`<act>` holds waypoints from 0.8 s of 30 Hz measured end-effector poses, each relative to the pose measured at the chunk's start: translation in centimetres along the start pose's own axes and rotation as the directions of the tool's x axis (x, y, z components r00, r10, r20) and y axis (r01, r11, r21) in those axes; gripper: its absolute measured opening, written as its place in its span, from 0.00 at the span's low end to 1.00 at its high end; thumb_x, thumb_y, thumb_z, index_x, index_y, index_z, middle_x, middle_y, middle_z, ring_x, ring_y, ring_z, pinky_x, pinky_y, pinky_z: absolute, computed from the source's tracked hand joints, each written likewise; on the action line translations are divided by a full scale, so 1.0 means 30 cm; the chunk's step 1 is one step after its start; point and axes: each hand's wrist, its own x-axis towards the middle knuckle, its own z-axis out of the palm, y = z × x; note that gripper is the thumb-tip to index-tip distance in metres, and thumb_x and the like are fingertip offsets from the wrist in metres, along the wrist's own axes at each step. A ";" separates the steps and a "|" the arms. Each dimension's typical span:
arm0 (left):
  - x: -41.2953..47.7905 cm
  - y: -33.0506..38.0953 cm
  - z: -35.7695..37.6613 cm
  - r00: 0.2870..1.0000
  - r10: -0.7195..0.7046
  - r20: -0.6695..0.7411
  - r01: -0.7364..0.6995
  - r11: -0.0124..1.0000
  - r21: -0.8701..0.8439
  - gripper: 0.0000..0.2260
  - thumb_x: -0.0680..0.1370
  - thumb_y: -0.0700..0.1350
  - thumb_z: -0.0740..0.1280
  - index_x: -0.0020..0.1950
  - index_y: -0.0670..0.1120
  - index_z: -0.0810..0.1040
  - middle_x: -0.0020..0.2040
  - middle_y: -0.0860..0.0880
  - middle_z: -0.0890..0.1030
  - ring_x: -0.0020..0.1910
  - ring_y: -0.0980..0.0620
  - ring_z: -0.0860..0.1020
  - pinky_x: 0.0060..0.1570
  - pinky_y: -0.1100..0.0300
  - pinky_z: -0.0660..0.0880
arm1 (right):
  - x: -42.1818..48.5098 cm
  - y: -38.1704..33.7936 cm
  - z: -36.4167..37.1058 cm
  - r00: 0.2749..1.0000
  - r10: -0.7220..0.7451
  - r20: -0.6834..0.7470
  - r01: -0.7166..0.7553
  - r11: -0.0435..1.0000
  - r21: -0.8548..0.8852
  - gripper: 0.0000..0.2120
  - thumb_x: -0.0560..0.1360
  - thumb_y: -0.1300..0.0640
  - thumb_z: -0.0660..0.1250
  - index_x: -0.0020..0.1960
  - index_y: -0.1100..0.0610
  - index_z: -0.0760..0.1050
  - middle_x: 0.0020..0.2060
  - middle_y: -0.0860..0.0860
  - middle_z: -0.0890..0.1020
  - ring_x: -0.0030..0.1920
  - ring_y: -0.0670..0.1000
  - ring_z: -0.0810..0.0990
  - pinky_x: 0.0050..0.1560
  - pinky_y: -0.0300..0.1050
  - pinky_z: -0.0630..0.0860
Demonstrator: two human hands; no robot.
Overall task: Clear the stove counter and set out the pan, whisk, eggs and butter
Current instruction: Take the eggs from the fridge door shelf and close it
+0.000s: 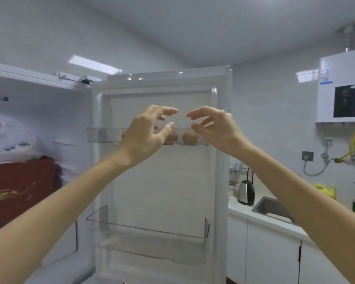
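Fridge door (pixel 162 181) is wide open, with a clear upper shelf (pixel 96 135) and lower shelf (pixel 152 232) on it. Red box (pixel 19 191) inside the fridge on the left. Off right, a steel kettle (pixel 246 192) on the worktop (pixel 240 209) beside the sink (pixel 273 208), with a water heater (pixel 340 87) on the wall above.

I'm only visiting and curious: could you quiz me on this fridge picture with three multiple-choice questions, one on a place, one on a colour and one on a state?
1. Where are the eggs?
A) upper door shelf
B) lower door shelf
C) beside the sink

2. What colour are the eggs?
A) white
B) brown
C) blue

3. What state are the left hand and right hand in?
A) each holds an egg
B) both open, holding nothing
C) one grips the kettle

Answers:
1 A, the eggs show through the clear upper shelf.
2 B, their shells look brown.
3 B, the fingers are spread with nothing between them.
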 end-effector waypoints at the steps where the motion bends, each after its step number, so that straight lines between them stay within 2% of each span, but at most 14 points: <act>1: 0.032 -0.013 0.005 1.000 0.018 0.017 -0.019 0.999 0.040 0.13 0.78 0.46 0.65 0.62 0.54 0.76 0.59 0.56 0.77 0.54 0.60 0.76 0.52 0.64 0.73 | 0.039 0.005 -0.006 1.000 -0.002 0.030 0.003 0.999 -0.034 0.11 0.74 0.58 0.69 0.55 0.48 0.79 0.53 0.44 0.81 0.46 0.48 0.79 0.45 0.34 0.75; 3: 0.115 -0.046 0.021 0.998 -0.003 0.070 -0.003 0.995 0.097 0.12 0.79 0.46 0.64 0.63 0.52 0.76 0.59 0.54 0.77 0.55 0.57 0.76 0.53 0.63 0.71 | 0.119 0.021 -0.018 0.994 0.006 0.109 0.007 0.992 -0.123 0.11 0.75 0.56 0.68 0.57 0.47 0.79 0.55 0.45 0.79 0.45 0.46 0.77 0.43 0.33 0.72; 5: 0.189 -0.082 0.038 0.986 -0.080 0.147 0.055 0.984 0.168 0.12 0.79 0.47 0.64 0.63 0.51 0.76 0.60 0.52 0.77 0.55 0.54 0.76 0.52 0.63 0.70 | 0.185 0.045 -0.017 0.978 0.041 0.202 0.008 0.973 -0.232 0.11 0.76 0.56 0.67 0.58 0.48 0.79 0.56 0.47 0.79 0.46 0.46 0.75 0.47 0.35 0.69; 8: 0.281 -0.128 0.057 0.924 -0.253 0.286 0.204 0.960 0.189 0.13 0.80 0.48 0.63 0.63 0.48 0.76 0.61 0.50 0.78 0.54 0.54 0.75 0.52 0.63 0.69 | 0.266 0.084 -0.009 0.915 0.211 0.344 -0.108 0.950 -0.294 0.11 0.77 0.58 0.64 0.58 0.51 0.79 0.55 0.51 0.80 0.48 0.49 0.76 0.48 0.40 0.73; 11: 0.357 -0.171 0.061 0.772 -0.392 0.501 0.357 0.919 0.170 0.15 0.79 0.49 0.65 0.64 0.48 0.75 0.62 0.50 0.78 0.59 0.52 0.75 0.52 0.60 0.74 | 0.332 0.111 0.002 0.795 0.361 0.488 -0.212 0.918 -0.334 0.11 0.76 0.58 0.66 0.58 0.51 0.79 0.48 0.50 0.78 0.46 0.51 0.78 0.42 0.39 0.76; 14: 0.413 -0.195 0.074 0.573 -0.475 0.668 0.369 0.877 0.307 0.20 0.76 0.51 0.70 0.67 0.50 0.73 0.63 0.51 0.77 0.62 0.51 0.76 0.56 0.58 0.75 | 0.377 0.115 0.022 0.683 0.434 0.587 -0.190 0.882 -0.431 0.14 0.75 0.58 0.69 0.60 0.53 0.78 0.49 0.50 0.78 0.51 0.52 0.79 0.43 0.38 0.76; 16: 0.441 -0.202 0.090 0.497 -0.514 0.699 0.379 0.853 0.359 0.23 0.75 0.51 0.71 0.68 0.50 0.72 0.64 0.51 0.77 0.61 0.50 0.77 0.57 0.58 0.76 | 0.398 0.116 0.033 0.627 0.460 0.629 -0.184 0.872 -0.454 0.16 0.74 0.59 0.70 0.62 0.56 0.78 0.49 0.51 0.80 0.50 0.53 0.80 0.42 0.37 0.77; 18: 0.462 -0.212 0.100 0.448 -0.542 0.711 0.397 0.833 0.385 0.24 0.74 0.49 0.72 0.68 0.49 0.72 0.63 0.51 0.78 0.59 0.50 0.78 0.56 0.57 0.77 | 0.407 0.122 0.041 0.594 0.472 0.652 -0.191 0.870 -0.455 0.18 0.73 0.58 0.72 0.62 0.56 0.77 0.50 0.53 0.81 0.50 0.55 0.81 0.45 0.41 0.79; 21: 0.477 -0.242 0.110 0.393 -0.576 0.716 0.403 0.808 0.430 0.26 0.71 0.46 0.75 0.68 0.47 0.73 0.61 0.49 0.79 0.58 0.49 0.79 0.56 0.56 0.78 | 0.413 0.133 0.054 0.584 0.480 0.654 -0.202 0.867 -0.456 0.19 0.71 0.58 0.74 0.60 0.58 0.79 0.49 0.54 0.82 0.51 0.57 0.82 0.48 0.45 0.80; 24: 0.477 -0.262 0.130 0.372 -0.582 0.723 0.416 0.801 0.431 0.21 0.70 0.42 0.76 0.63 0.46 0.77 0.60 0.46 0.81 0.56 0.49 0.80 0.53 0.59 0.79 | 0.423 0.142 0.064 0.579 0.486 0.655 -0.209 0.865 -0.457 0.20 0.69 0.56 0.76 0.59 0.60 0.79 0.49 0.54 0.82 0.49 0.55 0.81 0.52 0.46 0.78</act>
